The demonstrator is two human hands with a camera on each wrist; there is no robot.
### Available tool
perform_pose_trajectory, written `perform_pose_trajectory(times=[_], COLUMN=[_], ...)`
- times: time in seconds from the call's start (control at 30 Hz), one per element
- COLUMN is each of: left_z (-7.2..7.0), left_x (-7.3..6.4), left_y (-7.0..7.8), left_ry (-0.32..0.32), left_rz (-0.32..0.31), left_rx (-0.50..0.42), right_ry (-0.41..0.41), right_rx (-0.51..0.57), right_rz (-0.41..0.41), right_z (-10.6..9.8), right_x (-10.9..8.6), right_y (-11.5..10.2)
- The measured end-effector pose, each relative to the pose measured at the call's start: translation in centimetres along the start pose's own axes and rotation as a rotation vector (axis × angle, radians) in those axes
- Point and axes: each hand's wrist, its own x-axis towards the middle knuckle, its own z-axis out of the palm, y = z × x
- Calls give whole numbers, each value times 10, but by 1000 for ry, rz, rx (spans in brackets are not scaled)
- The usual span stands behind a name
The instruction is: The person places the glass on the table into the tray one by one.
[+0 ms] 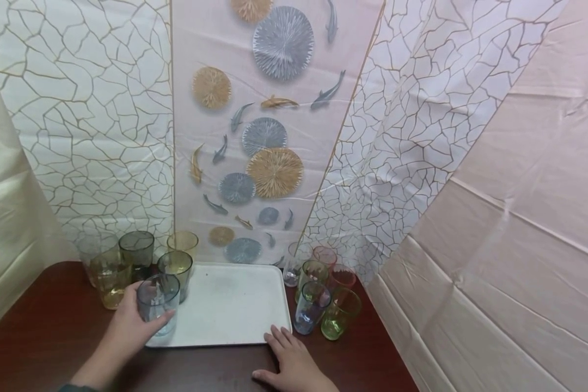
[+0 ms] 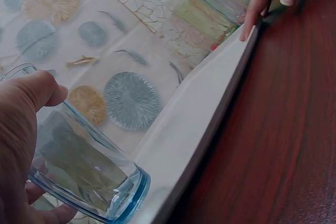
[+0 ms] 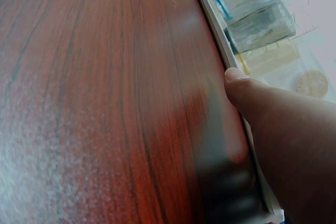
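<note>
My left hand [image 1: 129,321] grips a light blue glass [image 1: 159,296] around its side, thumb in front. The glass appears over the front left corner of the white tray [image 1: 232,305], and in the left wrist view its blue base [image 2: 131,198] shows close over the tray. My right hand [image 1: 296,362] lies with fingers spread at the tray's front right corner, fingertips at the rim and nothing held. An olive-grey glass [image 1: 176,267] stands just behind the held glass, at the tray's left side.
Left of the tray stand an amber glass [image 1: 110,280], a dark grey glass [image 1: 137,250], a yellow glass [image 1: 183,242] and a clear one. Right of it cluster a blue glass [image 1: 312,310], a green glass [image 1: 341,316] and several others. Patterned cloth [image 1: 269,136] hangs behind the table.
</note>
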Motion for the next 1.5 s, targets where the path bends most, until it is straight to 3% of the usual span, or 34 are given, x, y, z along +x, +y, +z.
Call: perform_pose_trajectory(times=[0.63,0.77,0.87,1.23,1.37,1.5], left_z=[12,13,10,-4,-3,-3], left_x=[-3,-3,-1,6,6,6], left_y=[-8,-7,-10,-55,-63,-68], left_ry=[-62,-52,-79,-318,-403,-457], left_rz=[-28,-11,8,147,126,82], left_rx=[15,12,24,411,525,565], right_ry=[15,16,20,28,31,26], right_rx=[-12,-9,-5,-14,-12,-20], right_rz=[-9,-13,-17,-15,-15,-15], right_z=[0,1,1,0,1,3], right_x=[-1,-1,-1,-1,-1,-1], right_y=[0,1,1,2,2,1])
